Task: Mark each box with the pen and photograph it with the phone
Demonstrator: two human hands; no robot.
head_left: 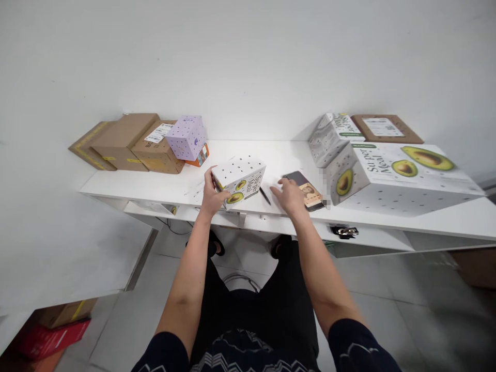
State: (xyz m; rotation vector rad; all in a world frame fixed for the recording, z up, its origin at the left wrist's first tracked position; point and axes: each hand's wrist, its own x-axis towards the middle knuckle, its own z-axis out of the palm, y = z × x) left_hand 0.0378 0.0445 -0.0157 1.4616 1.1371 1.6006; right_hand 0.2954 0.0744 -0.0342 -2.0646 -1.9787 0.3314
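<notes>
My left hand (211, 194) is closed on the left end of a small white avocado box (239, 168) with "Super Meal" lettering. The box is tilted above the white desk, its avocado side facing right and toward me. My right hand (291, 197) has its thumb and fingers apart, holding nothing that I can see. Beneath and beside it lies a dark flat item (310, 192) with a picture on it; whether the fingers touch it I cannot tell. A black pen (265, 196) lies between the small box and my right hand.
Brown cartons (126, 139) line the desk's left, beside a purple box (187, 137) on an orange box (203, 155). At right stand a large avocado box (411, 178), a smaller one (335, 135) and a labelled carton (411, 135). A metal clip (346, 232) sits on the shelf below.
</notes>
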